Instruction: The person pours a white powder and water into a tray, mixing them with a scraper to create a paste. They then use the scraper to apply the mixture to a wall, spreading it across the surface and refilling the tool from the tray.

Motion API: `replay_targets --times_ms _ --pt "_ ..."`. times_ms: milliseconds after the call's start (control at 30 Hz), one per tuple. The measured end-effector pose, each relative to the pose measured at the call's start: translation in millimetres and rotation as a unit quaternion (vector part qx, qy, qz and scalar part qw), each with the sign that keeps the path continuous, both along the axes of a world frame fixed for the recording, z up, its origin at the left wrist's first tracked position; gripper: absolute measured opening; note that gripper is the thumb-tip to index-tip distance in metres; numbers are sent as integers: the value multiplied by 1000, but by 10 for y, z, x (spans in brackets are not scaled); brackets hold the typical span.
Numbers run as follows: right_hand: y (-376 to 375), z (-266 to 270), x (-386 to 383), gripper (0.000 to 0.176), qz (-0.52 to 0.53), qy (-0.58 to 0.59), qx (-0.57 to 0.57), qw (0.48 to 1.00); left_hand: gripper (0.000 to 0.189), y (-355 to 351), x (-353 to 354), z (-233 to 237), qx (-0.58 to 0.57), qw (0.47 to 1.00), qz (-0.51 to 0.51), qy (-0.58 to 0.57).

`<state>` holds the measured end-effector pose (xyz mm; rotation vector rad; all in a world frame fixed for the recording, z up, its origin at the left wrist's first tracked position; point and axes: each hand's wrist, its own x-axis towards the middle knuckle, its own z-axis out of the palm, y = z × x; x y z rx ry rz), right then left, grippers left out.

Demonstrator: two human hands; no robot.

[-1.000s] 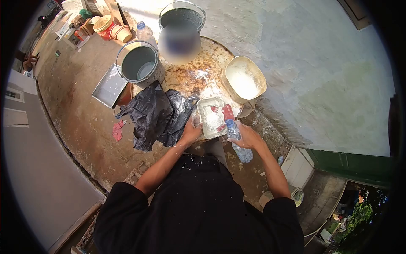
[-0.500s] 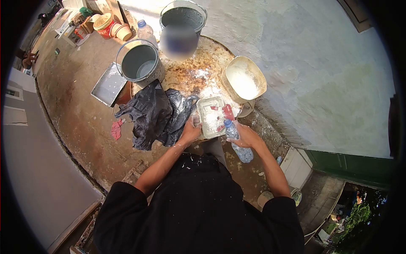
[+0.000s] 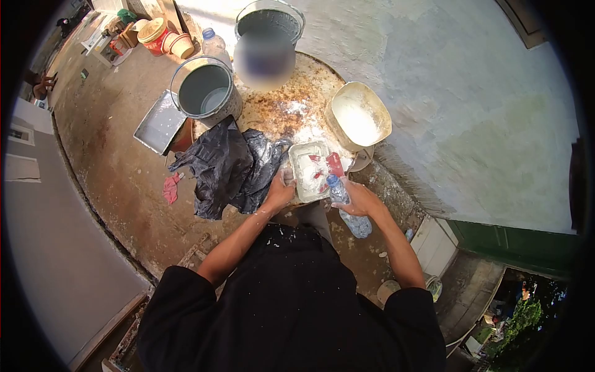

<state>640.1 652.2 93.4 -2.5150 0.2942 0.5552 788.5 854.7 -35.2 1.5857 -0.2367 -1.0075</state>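
Off-white and shallow, the tray [image 3: 310, 183] sits right before you, rounded at the corners, powder and red scraps inside. Your left hand [image 3: 283, 191] is closed on its rim at eight o'clock, thumb over the edge. At four o'clock your right hand [image 3: 357, 198] is wrapped round the bottle [image 3: 357, 225], clear, ridged plastic, held aslant with its blue top by the tray's edge; you can't read its contents from here.

A red piece [image 3: 335, 163], flat and dusted white, lies at the tray's one o'clock side. And look at that table [image 3: 266, 108]: rusty, rounded, flaking, powder scattered across it! Over at nine o'clock of the tray, thin black plastic, the bag [image 3: 214, 164], all creases and white smears.

Now the containers. Yellowed tub [image 3: 338, 105] at one o'clock, rounded corners, pale powder inside. Grey-smeared bucket [image 3: 223, 115] at ten, handle up, greyish stuff at the bottom. A second pail [image 3: 266, 25] stands at eleven, grey-coated inside, its contents unclear, a blur covering its front.
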Motion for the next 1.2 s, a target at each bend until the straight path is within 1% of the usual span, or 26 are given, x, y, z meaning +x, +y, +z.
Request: replay_targets --times_ms 100,133,200,300,433,567,667,767,867,967,1167,1200 --pt "-1 12 -3 80 -1 -4 5 1000 33 5 9 36 -10 1000 3 8" --pt "3 7 -5 80 0 -6 6 1000 32 17 21 76 -6 1000 2 29" --pt "8 12 -15 81 -1 -10 9 1000 32 29 51 202 1 997 0 71" --pt "-5 26 4 82 0 -13 8 1000 32 85 235 355 13 982 -8 187" --pt "-31 -52 -27 81 -4 -15 -2 1000 33 176 446 556 -5 986 -21 167" --pt "-9 -10 5 79 4 -13 -3 1000 34 220 561 590 -27 987 1 159" --pt "4 20 24 78 -6 -9 -3 1000 34 214 549 594 -18 988 3 152" --pt "-18 -56 8 78 9 -22 2 1000 33 191 477 444 -14 991 -6 134" --pt "3 -17 31 77 3 -3 3 1000 32 159 387 543 -12 994 -19 105" --pt "23 39 73 77 -6 41 6 999 30 120 338 478 -9 995 -22 96" --pt "62 75 97 77 10 40 -7 999 30 101 259 439 0 997 -13 71" --pt "45 27 86 77 19 25 -10 999 30 98 248 428 2 997 -13 73"
